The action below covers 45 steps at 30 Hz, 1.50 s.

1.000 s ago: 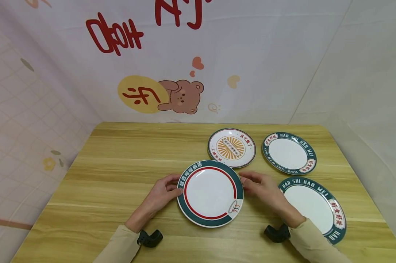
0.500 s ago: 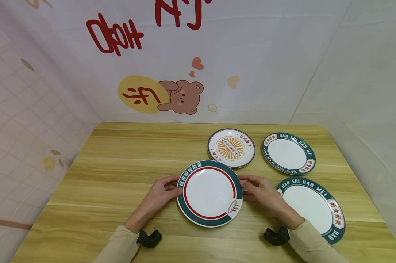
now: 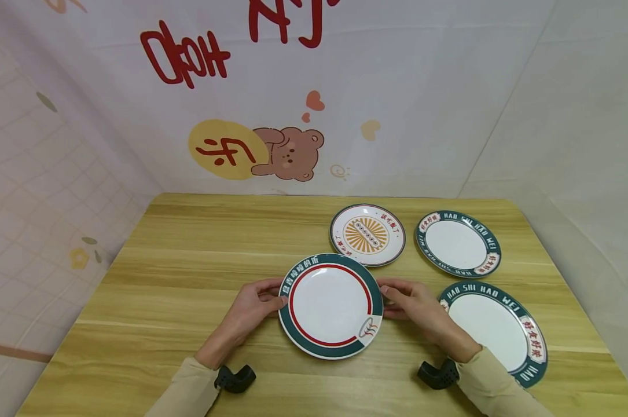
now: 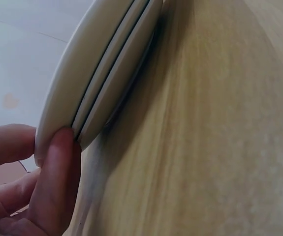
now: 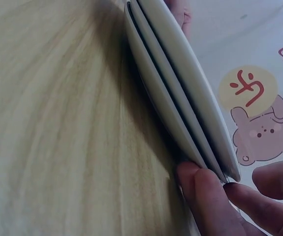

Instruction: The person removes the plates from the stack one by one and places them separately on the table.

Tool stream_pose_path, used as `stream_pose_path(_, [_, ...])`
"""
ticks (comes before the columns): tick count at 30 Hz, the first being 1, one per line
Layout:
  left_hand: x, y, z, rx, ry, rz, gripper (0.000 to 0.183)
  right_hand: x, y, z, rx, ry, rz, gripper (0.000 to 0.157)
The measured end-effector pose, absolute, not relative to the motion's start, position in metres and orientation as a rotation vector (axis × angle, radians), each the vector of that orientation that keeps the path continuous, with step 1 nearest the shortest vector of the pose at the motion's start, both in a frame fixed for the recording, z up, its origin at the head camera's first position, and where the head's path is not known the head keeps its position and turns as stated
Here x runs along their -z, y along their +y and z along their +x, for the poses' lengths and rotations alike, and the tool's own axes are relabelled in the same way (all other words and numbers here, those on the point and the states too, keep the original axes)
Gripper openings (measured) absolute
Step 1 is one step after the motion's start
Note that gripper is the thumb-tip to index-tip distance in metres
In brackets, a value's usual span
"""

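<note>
A white plate (image 3: 330,304) with a green rim and a red ring lies in front of me. Side on, the right wrist view shows it as the top of a stack of plates (image 5: 180,93), with two more rims beneath it. My left hand (image 3: 253,304) holds the stack's left edge, fingertips against the rims in the left wrist view. On the opposite edge, my right hand (image 3: 415,304) holds the stack, its thumb by the top rim and fingers at the lower rims. How far the fingers reach underneath is hidden.
Just behind the stack is a smaller plate (image 3: 367,234) with an orange sunburst. Two green-rimmed plates, one at the back right (image 3: 458,243) and one by my right forearm (image 3: 493,330), lie on the wooden table (image 3: 188,255). A printed cloth wall (image 3: 397,75) stands behind.
My right hand has closed in from just beside the rim to grip the right edge. The stack and my left hand have shifted very slightly left.
</note>
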<state>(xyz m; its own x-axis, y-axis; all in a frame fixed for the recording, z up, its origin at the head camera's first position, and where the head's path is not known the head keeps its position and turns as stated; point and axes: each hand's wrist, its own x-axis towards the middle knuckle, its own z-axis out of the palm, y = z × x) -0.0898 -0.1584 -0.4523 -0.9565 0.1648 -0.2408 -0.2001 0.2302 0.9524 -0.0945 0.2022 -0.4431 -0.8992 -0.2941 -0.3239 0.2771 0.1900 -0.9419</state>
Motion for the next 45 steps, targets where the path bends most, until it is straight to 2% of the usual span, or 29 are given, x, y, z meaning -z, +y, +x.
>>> stream_pose_path(11, [0.4528, -0.1616, -0.0885, -1.929, 2.089, -0.137, 0.047, 0.4455, 0.203, -0.0956, 1.798, 1.969, -0.032, 0.049])
stream_pose_path(32, [0.4562, -0.1649, -0.089, -2.034, 2.029, -0.213, 0.044, 0.4475, 0.2013, -0.0966, 1.772, 1.978, -0.066, 0.061])
stream_pose_path(45, [0.4566, -0.1665, -0.0876, -2.104, 1.989, -0.257, 0.045, 0.4491, 0.1961, -0.0983, 1.682, 2.097, -0.087, 0.059])
